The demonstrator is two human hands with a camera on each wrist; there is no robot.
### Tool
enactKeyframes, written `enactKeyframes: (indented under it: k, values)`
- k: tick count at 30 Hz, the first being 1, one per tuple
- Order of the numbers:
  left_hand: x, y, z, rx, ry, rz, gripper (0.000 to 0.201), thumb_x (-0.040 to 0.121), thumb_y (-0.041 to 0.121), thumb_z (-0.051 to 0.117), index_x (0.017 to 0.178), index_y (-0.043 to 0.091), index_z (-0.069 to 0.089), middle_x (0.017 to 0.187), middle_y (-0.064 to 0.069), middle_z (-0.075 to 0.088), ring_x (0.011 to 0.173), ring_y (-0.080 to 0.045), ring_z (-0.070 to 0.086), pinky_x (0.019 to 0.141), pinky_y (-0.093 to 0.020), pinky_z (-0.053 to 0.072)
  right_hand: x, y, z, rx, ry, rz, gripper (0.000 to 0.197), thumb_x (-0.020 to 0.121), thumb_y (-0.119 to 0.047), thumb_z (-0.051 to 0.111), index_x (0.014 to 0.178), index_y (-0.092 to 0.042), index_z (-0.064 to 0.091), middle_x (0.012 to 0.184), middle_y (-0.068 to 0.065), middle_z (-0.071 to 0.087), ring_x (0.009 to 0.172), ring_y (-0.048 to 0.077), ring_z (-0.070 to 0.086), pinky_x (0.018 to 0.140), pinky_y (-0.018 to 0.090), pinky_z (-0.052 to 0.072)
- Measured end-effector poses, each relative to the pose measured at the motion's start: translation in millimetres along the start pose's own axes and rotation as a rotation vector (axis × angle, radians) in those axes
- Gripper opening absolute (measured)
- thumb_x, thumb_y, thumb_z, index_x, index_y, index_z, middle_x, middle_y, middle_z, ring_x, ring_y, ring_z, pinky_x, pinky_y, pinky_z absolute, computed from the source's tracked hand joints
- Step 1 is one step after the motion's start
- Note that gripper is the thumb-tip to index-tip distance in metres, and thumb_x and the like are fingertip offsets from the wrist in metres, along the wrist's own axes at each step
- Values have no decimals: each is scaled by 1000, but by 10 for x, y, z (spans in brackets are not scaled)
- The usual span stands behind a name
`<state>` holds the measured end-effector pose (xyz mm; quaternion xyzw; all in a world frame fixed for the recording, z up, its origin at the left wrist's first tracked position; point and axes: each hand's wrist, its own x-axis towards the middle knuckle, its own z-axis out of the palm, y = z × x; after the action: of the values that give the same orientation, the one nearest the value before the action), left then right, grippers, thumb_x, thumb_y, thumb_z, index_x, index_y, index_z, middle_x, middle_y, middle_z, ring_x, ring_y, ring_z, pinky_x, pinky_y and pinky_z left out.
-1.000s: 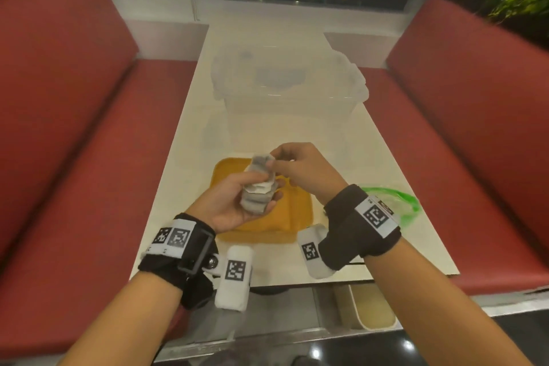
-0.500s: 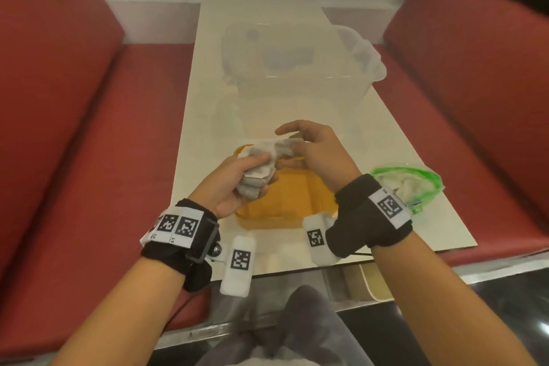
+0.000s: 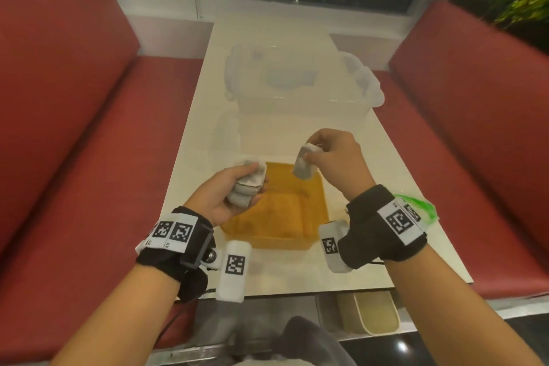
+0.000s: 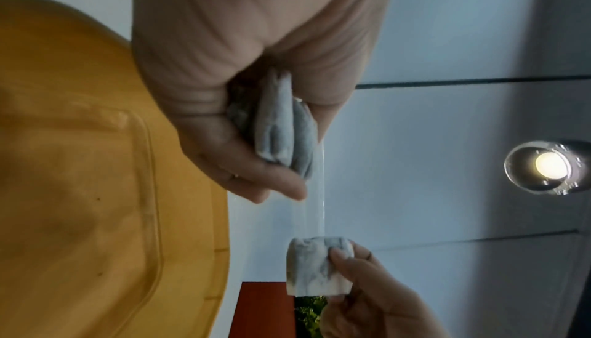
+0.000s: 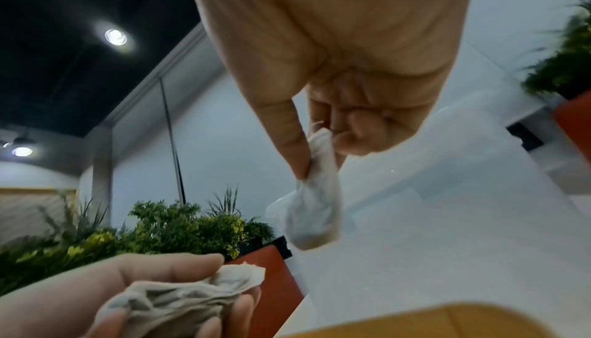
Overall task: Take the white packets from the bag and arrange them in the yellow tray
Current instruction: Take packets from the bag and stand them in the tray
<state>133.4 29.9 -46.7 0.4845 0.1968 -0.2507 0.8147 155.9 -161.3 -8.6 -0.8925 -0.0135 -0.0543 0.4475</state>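
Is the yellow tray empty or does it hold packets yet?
Empty. The yellow tray shows a bare floor in the head view; the left hand grips a stack of packets and the right hand pinches a single packet.

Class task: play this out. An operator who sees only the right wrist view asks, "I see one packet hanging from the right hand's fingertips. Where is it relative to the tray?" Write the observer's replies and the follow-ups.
Observer: In the head view the single packet hangs above the far edge of the yellow tray, pinched by the right hand.
Operator: Anything in the tray yet?
Observer: No packet lies in it in the head view; the left hand hides its near-left corner.
Operator: How is the left hand's bundle held?
Observer: The left wrist view shows the stacked packets clamped between thumb and fingers.
Operator: Where is the bag?
Observer: A green-edged bag lies on the table, mostly behind the right wrist.
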Motion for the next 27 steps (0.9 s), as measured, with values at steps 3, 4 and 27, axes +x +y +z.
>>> enactKeyframes:
  k: [3,4,27]
  values:
    - [-7,44,22,-106,-59,-57,35,92,20,54,122,3,57,93,-10,66,80,-19,63,48,-20,53,38,-6,-98,-21,-72,-19,18,82,2,58,94,-8,66,82,14,67,68,24,64,61,29,54]
    - [-22,52,32,-133,-86,-64,35,90,18,51,121,2,57,95,-11,66,81,-20,63,49,-20,53,45,-9,-126,0,-116,-2,20,83,3,57,97,-8,66,84,18,68,67,28,67,60,29,57]
    - [-98,-89,195,-21,-52,153,20,101,25,44,97,9,57,39,7,49,31,-2,47,41,-13,46,-286,24,231,-190,-200,-526,20,83,-22,66,102,-18,73,93,-8,59,83,9,57,65,26,50]
